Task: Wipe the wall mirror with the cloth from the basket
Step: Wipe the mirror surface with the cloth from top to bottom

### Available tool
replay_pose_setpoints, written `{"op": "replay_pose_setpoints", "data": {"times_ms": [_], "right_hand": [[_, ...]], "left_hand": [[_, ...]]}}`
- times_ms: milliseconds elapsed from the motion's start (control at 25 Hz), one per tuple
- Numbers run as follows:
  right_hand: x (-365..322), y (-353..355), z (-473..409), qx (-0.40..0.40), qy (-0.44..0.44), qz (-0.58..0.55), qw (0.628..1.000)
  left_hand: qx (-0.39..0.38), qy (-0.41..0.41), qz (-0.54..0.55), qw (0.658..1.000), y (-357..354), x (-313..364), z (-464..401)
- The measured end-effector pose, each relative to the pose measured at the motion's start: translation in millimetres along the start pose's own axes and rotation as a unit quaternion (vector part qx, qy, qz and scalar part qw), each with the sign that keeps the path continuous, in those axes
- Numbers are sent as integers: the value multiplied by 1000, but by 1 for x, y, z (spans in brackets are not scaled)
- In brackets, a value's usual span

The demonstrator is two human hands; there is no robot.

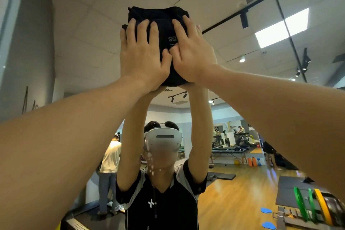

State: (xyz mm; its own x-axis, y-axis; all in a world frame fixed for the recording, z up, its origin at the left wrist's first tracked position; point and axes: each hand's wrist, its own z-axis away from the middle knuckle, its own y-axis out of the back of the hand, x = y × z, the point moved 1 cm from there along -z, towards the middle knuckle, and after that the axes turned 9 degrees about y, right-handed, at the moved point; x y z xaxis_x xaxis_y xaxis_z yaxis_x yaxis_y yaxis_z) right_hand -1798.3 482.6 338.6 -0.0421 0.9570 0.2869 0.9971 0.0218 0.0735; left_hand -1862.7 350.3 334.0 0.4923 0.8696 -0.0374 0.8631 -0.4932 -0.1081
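A black folded cloth (158,16) with pale lettering is pressed flat against the wall mirror (78,46), high up near its top edge. My left hand (142,56) lies spread on the cloth's left half. My right hand (192,52) lies spread on its right half, thumbs touching in the middle. Both arms reach upward. White drips and specks (150,162) run down the glass below the cloth. The basket is not in view.
The mirror reflects a person in a headset with raised arms, a gym with wooden floor, treatment tables (229,151), mats and coloured weight plates (309,205) at the lower right. A vertical seam (291,39) divides the mirror on the right. Another person (110,166) stands reflected at the left.
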Motion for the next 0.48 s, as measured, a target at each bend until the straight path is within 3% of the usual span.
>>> {"op": "replay_pose_setpoints", "data": {"times_ms": [480], "right_hand": [[152,46,39,11,-13,14,1000]], "left_hand": [[3,-3,8,1000,-29,158,-7]]}}
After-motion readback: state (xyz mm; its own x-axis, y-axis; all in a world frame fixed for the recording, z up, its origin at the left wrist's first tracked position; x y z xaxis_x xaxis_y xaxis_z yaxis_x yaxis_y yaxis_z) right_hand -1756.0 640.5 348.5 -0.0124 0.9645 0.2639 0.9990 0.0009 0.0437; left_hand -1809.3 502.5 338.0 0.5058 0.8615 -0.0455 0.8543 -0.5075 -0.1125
